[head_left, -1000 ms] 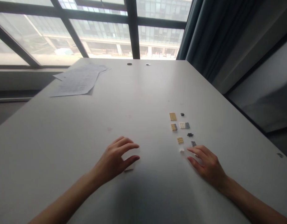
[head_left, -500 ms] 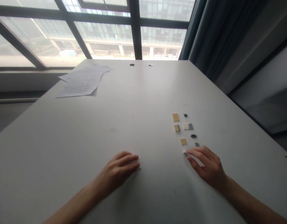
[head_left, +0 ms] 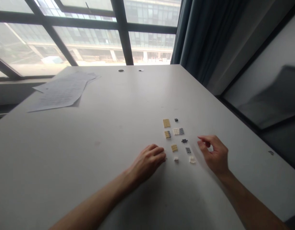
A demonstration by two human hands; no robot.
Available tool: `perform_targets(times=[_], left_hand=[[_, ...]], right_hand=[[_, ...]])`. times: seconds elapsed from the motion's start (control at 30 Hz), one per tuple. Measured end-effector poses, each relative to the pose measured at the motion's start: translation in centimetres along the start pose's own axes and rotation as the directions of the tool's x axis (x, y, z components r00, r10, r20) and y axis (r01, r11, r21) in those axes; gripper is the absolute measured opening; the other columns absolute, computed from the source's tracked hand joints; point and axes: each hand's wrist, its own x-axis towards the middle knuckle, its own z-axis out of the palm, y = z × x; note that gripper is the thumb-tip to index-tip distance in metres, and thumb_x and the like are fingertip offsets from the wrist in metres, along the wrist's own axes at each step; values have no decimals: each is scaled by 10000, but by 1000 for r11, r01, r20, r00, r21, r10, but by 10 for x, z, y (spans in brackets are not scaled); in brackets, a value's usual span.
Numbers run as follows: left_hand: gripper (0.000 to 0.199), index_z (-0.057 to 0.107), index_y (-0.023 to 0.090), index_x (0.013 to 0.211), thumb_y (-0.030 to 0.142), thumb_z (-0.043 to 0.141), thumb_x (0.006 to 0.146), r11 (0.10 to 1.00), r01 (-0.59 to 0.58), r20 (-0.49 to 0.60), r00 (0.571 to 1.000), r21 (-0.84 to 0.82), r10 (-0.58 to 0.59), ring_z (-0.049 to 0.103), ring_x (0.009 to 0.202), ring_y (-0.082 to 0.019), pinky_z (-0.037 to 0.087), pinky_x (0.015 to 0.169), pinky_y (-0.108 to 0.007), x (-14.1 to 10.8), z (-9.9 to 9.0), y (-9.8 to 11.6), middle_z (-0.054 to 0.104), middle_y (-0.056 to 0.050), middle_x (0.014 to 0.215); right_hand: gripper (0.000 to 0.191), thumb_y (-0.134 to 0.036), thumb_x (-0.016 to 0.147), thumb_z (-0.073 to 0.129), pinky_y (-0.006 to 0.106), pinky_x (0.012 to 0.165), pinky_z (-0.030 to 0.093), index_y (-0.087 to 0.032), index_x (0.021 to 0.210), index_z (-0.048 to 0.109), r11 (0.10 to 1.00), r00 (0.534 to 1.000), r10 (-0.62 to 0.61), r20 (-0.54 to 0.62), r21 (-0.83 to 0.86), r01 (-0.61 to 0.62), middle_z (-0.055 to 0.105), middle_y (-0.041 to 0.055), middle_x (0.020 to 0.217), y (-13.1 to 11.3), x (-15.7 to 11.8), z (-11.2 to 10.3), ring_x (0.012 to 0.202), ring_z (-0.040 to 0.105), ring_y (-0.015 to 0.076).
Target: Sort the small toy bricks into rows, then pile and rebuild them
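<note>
Small building-block pieces lie in two columns on the white table. My left hand (head_left: 151,157) rests on the table left of them, fingers curled over a white piece of which only a sliver shows at the fingertips. My right hand (head_left: 215,154) hovers right of the columns, index finger and thumb slightly apart, nothing visible between them. Between the hands, nearest me, are a small white brick (head_left: 176,159) and a white studded piece (head_left: 192,160). Beyond them sit a tan plate (head_left: 174,148), a grey plate (head_left: 188,150) and a black piece (head_left: 184,141).
Farther up stand a tan-and-grey plate (head_left: 167,134), a white-and-grey piece (head_left: 178,131), a larger tan plate (head_left: 166,123) and a small black brick (head_left: 176,120). Printed papers (head_left: 63,91) lie at the far left of the table (head_left: 123,105). Windows and a dark curtain (head_left: 205,38) are behind.
My right hand has left the small white brick and moved to the right, away from the pieces. My left hand has moved rightward, closer to the columns. The camera view has turned slightly right.
</note>
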Motion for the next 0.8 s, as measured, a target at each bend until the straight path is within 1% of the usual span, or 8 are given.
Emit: perform_targets(times=[0.23,0.43,0.5,0.57,0.63,0.7,0.77,0.8], left_hand=[[150,637,176,950,271,528,910,1000,12,-41,999,26,-11,575,906,-184,509,820,-331,12,0,-3,654,-84,1027],[159,650,203,1001,265,603,863,959,284,-348,897,-15,-272,612,940,-181,523,839,-328,-64,-51,-18,666,-69,1035],[177,659,209,1002,299,592,865,861,493,-439,751,-125,-493,621,973,-188,523,863,-337,-108,-71,-27,666,-60,1066],[231,663,190,990,361,584,858,710,623,-557,480,-327,-678,636,959,-198,503,922,-386,-151,-89,-39,681,-57,1036],[300,652,157,982,411,554,857,587,538,-601,175,-606,-780,658,907,-204,500,942,-447,-187,-108,-50,697,-61,995],[297,648,152,917,421,575,817,584,358,-641,-58,-729,-765,665,924,-223,460,996,-509,-209,-128,-57,713,-42,958],[254,652,215,928,420,577,800,666,313,-729,-154,-677,-667,633,1045,-241,395,1066,-525,-219,-148,-56,714,15,1011],[279,631,281,1031,448,516,840,718,354,-791,-124,-599,-599,577,1151,-235,353,1105,-513,-219,-157,-52,678,60,1127]], right_hand=[[141,-294,837,600,281,634,442,-186,889,674,991,993,118,16,66,-119,602,0,753,3,-2,5,642,516,137],[291,-396,759,680,305,681,481,-172,945,684,773,854,519,29,410,-484,648,24,814,20,-7,14,695,575,151],[335,-428,749,681,308,688,496,-168,961,674,606,796,600,81,604,-518,652,33,841,26,-7,18,695,589,147],[383,-496,770,637,323,745,510,-168,963,668,428,743,651,154,734,-527,657,56,917,29,-4,23,769,619,160],[485,-603,800,530,378,865,494,-169,969,669,301,693,690,209,788,-537,650,91,1033,26,2,26,909,633,197],[600,-676,827,394,451,998,416,-176,1018,663,249,686,687,239,809,-532,609,124,1183,16,12,26,1077,596,243],[672,-689,861,266,495,1081,314,-193,1133,629,290,761,596,256,815,-501,524,135,1331,-4,24,23,1225,507,269],[691,-679,881,207,499,1104,276,-208,1213,588,343,823,495,280,807,-481,474,127,1389,-17,29,21,1287,447,268]])
